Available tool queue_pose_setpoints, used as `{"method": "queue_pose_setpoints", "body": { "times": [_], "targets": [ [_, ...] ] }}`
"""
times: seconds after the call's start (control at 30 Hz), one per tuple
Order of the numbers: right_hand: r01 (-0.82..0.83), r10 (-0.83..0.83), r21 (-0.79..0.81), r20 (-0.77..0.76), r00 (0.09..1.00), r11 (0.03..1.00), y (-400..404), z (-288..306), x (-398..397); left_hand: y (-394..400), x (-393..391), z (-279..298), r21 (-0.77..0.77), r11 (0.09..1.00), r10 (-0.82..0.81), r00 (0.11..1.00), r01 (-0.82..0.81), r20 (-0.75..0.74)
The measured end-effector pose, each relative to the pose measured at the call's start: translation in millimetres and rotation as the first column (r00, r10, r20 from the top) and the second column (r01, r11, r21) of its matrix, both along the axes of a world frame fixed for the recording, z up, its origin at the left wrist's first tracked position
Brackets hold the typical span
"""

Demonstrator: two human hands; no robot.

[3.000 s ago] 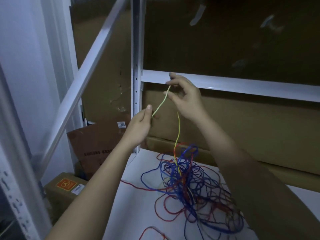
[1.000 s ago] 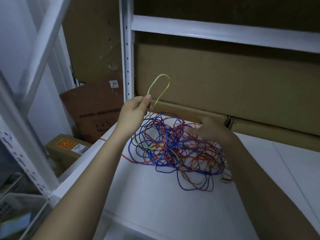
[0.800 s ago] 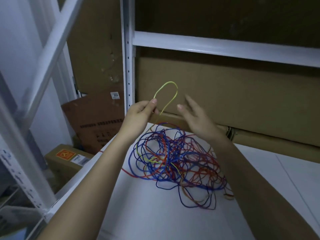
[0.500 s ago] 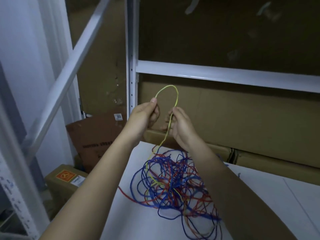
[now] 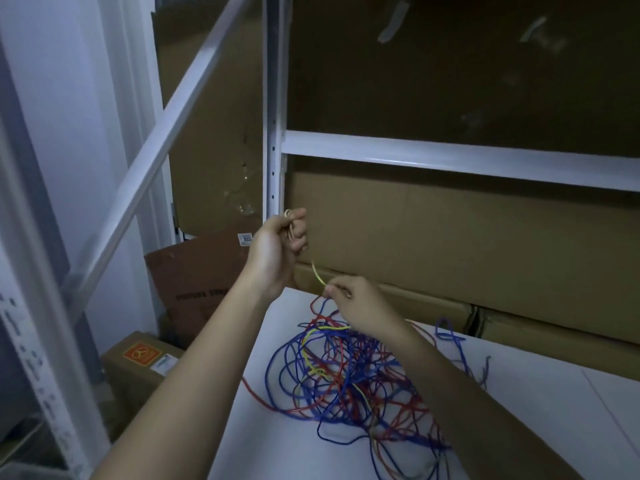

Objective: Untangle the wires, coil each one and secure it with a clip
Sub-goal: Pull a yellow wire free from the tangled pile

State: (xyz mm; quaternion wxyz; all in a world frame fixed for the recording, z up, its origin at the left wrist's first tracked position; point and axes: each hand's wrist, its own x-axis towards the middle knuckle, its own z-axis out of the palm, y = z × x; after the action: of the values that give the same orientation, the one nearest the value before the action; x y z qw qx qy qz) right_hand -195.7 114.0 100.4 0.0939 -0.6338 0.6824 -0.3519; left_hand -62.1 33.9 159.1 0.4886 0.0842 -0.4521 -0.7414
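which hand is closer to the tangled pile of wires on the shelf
Right. The right hand pinches the yellow wire just above the wire pile; the left hand holds its coiled end higher up.

yellow wire (image 5: 317, 274), blue and red wires (image 5: 346, 379), white shelf (image 5: 519, 410), brown cardboard (image 5: 450, 237)

Storage room: white perforated steel shelving upright (image 5: 273, 109), large brown cardboard cartons (image 5: 450, 233) stacked behind it, labelled carton (image 5: 138, 362) below-left.

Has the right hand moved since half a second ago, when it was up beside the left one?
Yes. The right hand has dropped toward the white shelf surface, pinching the yellow wire below the left hand.
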Motion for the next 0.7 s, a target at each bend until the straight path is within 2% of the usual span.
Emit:
{"method": "queue_pose_setpoints", "body": {
  "times": [0.1, 0.13, 0.2, 0.3, 0.37, 0.43, 0.5, 0.6, 0.7],
  "targets": [
    [-0.050, 0.024, -0.100, -0.241, 0.970, 0.994, 12, -10, 11, -2, -8, -11, -0.128, 0.979, 0.177, 0.974, -0.160, 0.139],
    [-0.082, 0.029, -0.168, -0.297, 0.955, 0.982, 16, -13, 15, -3, -9, -15, -0.217, 0.957, 0.238, 0.950, -0.193, 0.204],
    [-0.136, 0.048, -0.271, -0.309, 0.950, 0.953, 23, -16, 22, -5, -7, -24, -0.443, 0.876, 0.354, 0.878, -0.191, 0.321],
    [-0.132, 0.058, -0.344, -0.218, 0.974, 0.929, 28, -16, 25, -7, 1, -37, -0.689, 0.724, 0.459, 0.773, -0.039, 0.438],
    [-0.089, 0.027, -0.379, -0.167, 0.986, 0.921, 31, -15, 25, -8, 7, -43, -0.780, 0.621, 0.535, 0.684, 0.080, 0.496],
    [-0.010, -0.018, -0.392, -0.066, 0.998, 0.920, 32, -15, 24, -7, 11, -47, -0.812, 0.559, 0.590, 0.606, 0.171, 0.533],
    [0.068, -0.014, -0.385, 0.142, 0.990, 0.920, 35, -12, 23, -3, 15, -52, -0.798, 0.565, 0.580, 0.587, 0.211, 0.565],
    [0.152, 0.040, -0.415, 0.418, 0.908, 0.897, 36, -6, 22, 9, 20, -57, -0.767, 0.602, 0.505, 0.638, 0.222, 0.581],
    [0.194, 0.080, -0.406, 0.567, 0.820, 0.893, 30, -3, 22, 17, 22, -63, -0.748, 0.603, 0.449, 0.657, 0.277, 0.606]
  ]
}}
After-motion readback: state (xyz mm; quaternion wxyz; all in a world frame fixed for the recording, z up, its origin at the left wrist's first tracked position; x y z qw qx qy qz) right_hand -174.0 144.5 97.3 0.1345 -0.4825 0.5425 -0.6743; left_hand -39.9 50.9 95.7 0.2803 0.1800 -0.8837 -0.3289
